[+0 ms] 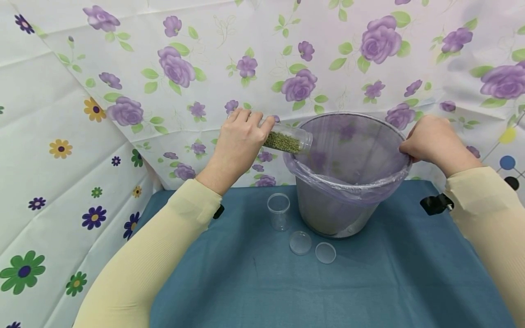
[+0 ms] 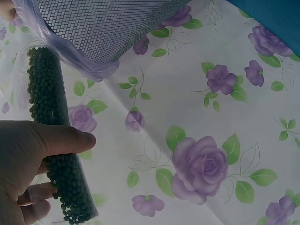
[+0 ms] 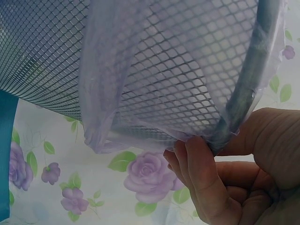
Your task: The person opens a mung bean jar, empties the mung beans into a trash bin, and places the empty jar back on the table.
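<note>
Head: the left hand is gripping a clear jar, its mouth dipping toward the bin. Two lids are lying off, but many green beans are sitting inside. Left wrist: the jar's long side is running toward the bag. Right wrist: the right hand is pinching the rim.

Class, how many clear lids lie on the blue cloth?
2. The first lid lies near the clear cup; the second lid lies right of the first, in front of the bin. Any behind the bin would be hidden.
</note>
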The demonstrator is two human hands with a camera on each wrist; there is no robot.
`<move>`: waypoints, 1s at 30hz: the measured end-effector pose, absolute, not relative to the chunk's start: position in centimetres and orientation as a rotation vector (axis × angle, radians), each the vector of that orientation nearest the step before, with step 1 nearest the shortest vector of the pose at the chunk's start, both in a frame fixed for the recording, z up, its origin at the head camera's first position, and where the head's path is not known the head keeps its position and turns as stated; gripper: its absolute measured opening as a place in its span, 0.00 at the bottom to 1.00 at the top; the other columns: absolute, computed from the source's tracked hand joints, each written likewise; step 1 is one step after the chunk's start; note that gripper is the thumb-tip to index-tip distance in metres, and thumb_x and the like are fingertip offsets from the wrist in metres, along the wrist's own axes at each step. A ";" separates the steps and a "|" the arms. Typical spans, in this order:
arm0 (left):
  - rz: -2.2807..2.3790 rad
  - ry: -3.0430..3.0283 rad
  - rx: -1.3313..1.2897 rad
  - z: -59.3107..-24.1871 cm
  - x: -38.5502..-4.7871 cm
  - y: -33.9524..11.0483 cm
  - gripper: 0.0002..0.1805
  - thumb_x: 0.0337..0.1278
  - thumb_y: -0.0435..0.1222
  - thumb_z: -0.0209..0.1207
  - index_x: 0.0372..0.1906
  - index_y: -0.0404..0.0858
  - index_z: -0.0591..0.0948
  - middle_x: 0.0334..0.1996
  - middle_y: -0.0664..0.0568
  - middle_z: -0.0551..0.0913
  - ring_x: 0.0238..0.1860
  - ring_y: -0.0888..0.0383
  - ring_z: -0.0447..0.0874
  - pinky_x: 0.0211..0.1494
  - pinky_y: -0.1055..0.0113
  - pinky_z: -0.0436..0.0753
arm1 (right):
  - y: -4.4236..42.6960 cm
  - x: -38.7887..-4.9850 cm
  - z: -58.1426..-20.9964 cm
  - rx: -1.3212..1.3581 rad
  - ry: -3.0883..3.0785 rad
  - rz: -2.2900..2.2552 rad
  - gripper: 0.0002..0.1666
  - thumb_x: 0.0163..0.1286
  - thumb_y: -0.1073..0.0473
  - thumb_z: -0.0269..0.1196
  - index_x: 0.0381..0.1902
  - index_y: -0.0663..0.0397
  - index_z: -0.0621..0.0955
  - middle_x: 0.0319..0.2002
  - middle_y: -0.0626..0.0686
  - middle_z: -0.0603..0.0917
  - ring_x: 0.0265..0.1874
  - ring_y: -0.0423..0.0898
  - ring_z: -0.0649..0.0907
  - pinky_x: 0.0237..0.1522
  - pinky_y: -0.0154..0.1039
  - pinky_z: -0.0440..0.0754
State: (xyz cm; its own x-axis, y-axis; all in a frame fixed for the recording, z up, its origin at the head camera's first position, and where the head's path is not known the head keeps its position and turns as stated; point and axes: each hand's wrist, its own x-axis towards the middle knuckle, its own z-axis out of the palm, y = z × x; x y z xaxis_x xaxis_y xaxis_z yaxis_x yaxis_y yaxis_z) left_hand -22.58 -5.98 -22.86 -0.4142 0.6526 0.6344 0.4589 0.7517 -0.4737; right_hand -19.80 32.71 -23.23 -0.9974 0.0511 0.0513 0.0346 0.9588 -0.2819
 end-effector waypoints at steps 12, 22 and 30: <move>0.280 -2.086 -0.840 -22.9 -22.5 -6.0 0.17 0.60 0.25 0.51 0.52 0.42 0.78 0.42 0.44 0.83 0.47 0.45 0.81 0.61 0.51 0.76 | 32.8 -19.9 -23.2 -0.068 -3.065 0.430 0.15 0.50 0.57 0.58 0.10 0.56 0.82 0.10 0.49 0.80 0.15 0.49 0.76 0.17 0.40 0.66; 0.291 -2.076 -0.834 -22.7 -22.5 -6.0 0.18 0.60 0.25 0.49 0.51 0.42 0.79 0.41 0.44 0.83 0.47 0.44 0.81 0.61 0.52 0.76 | 32.8 -20.0 -23.1 -0.073 -3.065 0.424 0.15 0.51 0.57 0.59 0.11 0.56 0.82 0.10 0.50 0.80 0.18 0.51 0.76 0.18 0.40 0.67; 0.291 -2.071 -0.837 -22.9 -22.4 -6.0 0.18 0.60 0.24 0.49 0.51 0.42 0.79 0.41 0.44 0.83 0.47 0.45 0.81 0.61 0.52 0.76 | 32.7 -19.8 -23.2 -0.079 -3.046 0.416 0.15 0.50 0.57 0.59 0.08 0.56 0.79 0.09 0.50 0.78 0.15 0.50 0.74 0.18 0.40 0.66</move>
